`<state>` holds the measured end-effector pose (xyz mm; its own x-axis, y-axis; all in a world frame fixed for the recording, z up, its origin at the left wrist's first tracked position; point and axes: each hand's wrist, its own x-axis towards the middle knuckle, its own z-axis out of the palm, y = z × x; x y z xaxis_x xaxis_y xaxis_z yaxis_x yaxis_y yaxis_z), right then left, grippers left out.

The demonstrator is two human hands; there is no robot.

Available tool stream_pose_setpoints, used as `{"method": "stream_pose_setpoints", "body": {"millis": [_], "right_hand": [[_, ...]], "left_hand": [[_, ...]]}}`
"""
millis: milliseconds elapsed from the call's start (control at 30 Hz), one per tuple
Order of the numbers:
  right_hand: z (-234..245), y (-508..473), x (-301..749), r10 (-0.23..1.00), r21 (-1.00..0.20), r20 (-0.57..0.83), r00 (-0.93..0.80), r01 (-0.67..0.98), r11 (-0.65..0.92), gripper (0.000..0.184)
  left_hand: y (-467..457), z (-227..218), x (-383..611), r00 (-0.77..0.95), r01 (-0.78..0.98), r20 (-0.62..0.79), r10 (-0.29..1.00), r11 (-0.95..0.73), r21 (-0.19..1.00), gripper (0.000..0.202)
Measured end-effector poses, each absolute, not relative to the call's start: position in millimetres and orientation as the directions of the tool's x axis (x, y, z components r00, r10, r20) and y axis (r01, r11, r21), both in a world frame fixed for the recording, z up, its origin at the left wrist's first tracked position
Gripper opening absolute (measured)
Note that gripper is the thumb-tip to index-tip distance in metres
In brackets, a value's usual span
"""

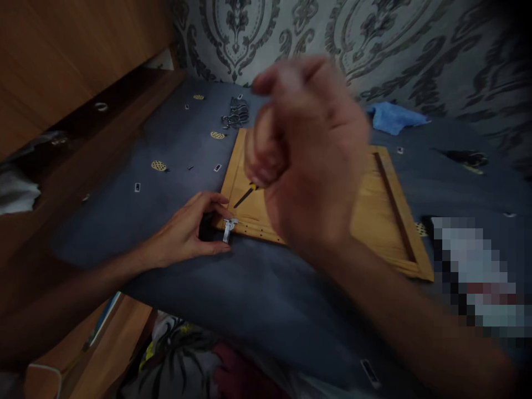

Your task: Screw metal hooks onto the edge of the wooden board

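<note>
My left hand [191, 230] is at the near left corner of a framed wooden panel [384, 221], which looks like a cabinet door. Its thumb and index finger curl around a small metal hinge [228, 226] at the panel's edge. My right hand [307, 149] is raised above the panel, blurred, its fingers curled closed; whatever they hold is hidden. Below its little finger shows the dark shaft of a screwdriver [245, 196] with a bit of yellow at the handle end. I cannot tell whether the hand touches it. A row of small holes runs along the panel's near edge.
Several metal hinges [238, 112] are piled beyond the panel on the grey patterned cloth [174, 133]. A loose screw [190, 167] lies at left. A blue cloth [394, 117] and a dark object [463, 158] lie at right. Wooden furniture [83, 55] borders the left side.
</note>
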<state>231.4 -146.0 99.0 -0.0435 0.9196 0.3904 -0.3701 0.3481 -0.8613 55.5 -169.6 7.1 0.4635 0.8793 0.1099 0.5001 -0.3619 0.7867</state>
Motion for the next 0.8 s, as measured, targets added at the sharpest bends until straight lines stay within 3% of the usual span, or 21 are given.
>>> {"method": "stream_pose_setpoints", "body": {"millis": [67, 100, 167, 267, 533, 800], "right_hand": [[112, -148, 238, 0.919, -0.852, 0.386, 0.078, -0.353, 0.387, 0.038], [115, -148, 241, 0.939, -0.879, 0.340, 0.054, -0.336, 0.338, 0.037], [113, -144, 244, 0.917, -0.842, 0.398, 0.012, -0.393, 0.371, 0.026], [96, -136, 242, 0.921, -0.856, 0.371, -0.118, -0.428, 0.290, 0.022], [73, -138, 230, 0.934, -0.893, 0.341, -0.103, -0.346, 0.288, 0.011], [67, -136, 227, 0.936, -0.855, 0.337, -0.106, -0.451, 0.257, 0.011]], "left_hand": [[-169, 7, 55, 0.471, 0.496, 0.108, 0.876, -0.364, 0.789, 0.067], [-169, 7, 54, 0.473, 0.494, 0.106, 0.875, -0.363, 0.790, 0.068], [-169, 6, 54, 0.476, 0.492, 0.107, 0.873, -0.365, 0.790, 0.068], [-170, 5, 53, 0.476, 0.491, 0.123, 0.871, -0.379, 0.785, 0.068], [-170, 5, 53, 0.469, 0.480, 0.138, 0.872, -0.382, 0.790, 0.068], [-170, 6, 54, 0.461, 0.473, 0.132, 0.877, -0.369, 0.800, 0.067]]}}
